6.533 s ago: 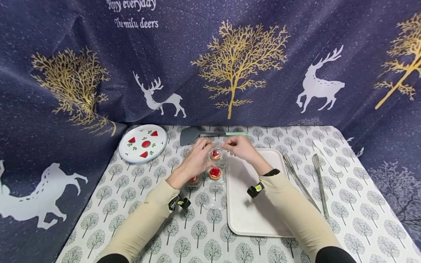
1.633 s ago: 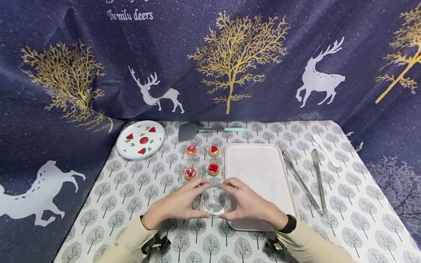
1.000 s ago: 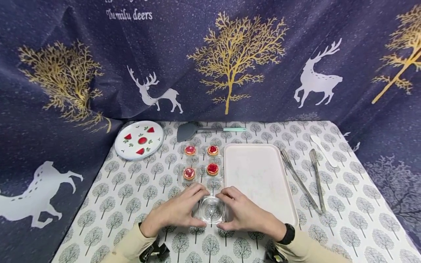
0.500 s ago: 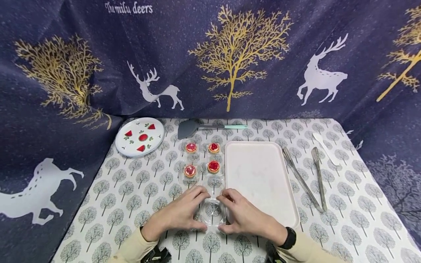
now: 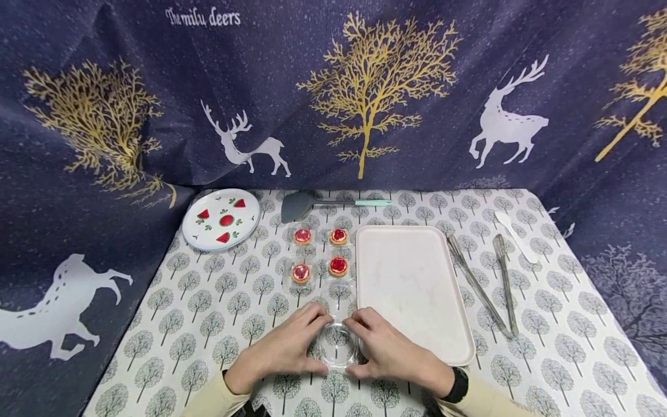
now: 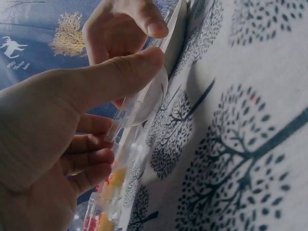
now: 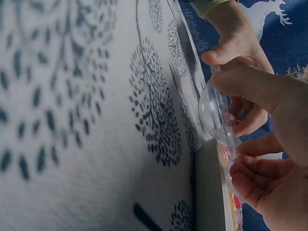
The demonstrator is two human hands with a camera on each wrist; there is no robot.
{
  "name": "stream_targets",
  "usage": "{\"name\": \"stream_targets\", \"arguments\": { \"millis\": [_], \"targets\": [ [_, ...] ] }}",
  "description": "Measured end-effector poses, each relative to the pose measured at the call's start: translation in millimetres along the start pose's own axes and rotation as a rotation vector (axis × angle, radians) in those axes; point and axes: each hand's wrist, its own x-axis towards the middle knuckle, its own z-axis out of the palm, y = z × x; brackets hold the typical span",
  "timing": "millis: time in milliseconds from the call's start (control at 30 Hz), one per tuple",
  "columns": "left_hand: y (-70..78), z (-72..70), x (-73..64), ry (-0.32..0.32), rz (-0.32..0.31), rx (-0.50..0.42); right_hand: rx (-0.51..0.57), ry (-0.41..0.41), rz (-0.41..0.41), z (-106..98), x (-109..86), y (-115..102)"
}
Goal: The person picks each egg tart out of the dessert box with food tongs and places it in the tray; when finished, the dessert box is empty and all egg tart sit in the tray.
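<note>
A clear plastic piece with a square rim and a round bulge (image 5: 337, 346) is pinched at its sides between both hands, low over the cloth. My left hand (image 5: 292, 341) has its thumb on the near edge and its fingers behind. On the opposite side, my right hand (image 5: 388, 347) grips it the same way. The wrist views show the bulge (image 7: 211, 113) turned down toward the cloth. Just beyond the hands lies another clear plastic piece (image 5: 339, 296). Farther out, several small red-topped tarts (image 5: 338, 266) sit in clear plastic packs in two columns.
A pale rectangular tray (image 5: 411, 289) lies right of the packs. Metal tongs (image 5: 505, 289) and a white plastic utensil (image 5: 516, 237) lie farther right. Behind the tarts is a grey spatula (image 5: 299, 207) with a green handle end. A watermelon-patterned plate (image 5: 213, 231) stands back left.
Both hands were over the far packs 6.5 s ago. Later they hold the clear piece between them and have drawn it nearer to the body, in small steps over the last 1.6 s.
</note>
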Motion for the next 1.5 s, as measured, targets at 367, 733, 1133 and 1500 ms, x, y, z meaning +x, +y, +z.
{"name": "stream_targets", "arguments": {
  "millis": [367, 733, 1133, 1500],
  "targets": [
    [-0.6, 6.2, -1.7, 0.028, 0.015, 0.019, -0.006, -0.002, 0.008, 3, -2.0, -1],
    [-0.4, 9.5, -3.1, 0.011, -0.017, 0.019, -0.005, 0.002, -0.007, 5, -2.7, 1],
    [4.1, 7.5, -6.0, -0.019, -0.056, 0.057, 0.006, -0.029, 0.017, 3, -4.2, -1],
    [3.6, 1.3, -11.0, -0.032, -0.069, -0.001, 0.075, -0.042, 0.028, -6, -1.0, 1]
  ]
}}
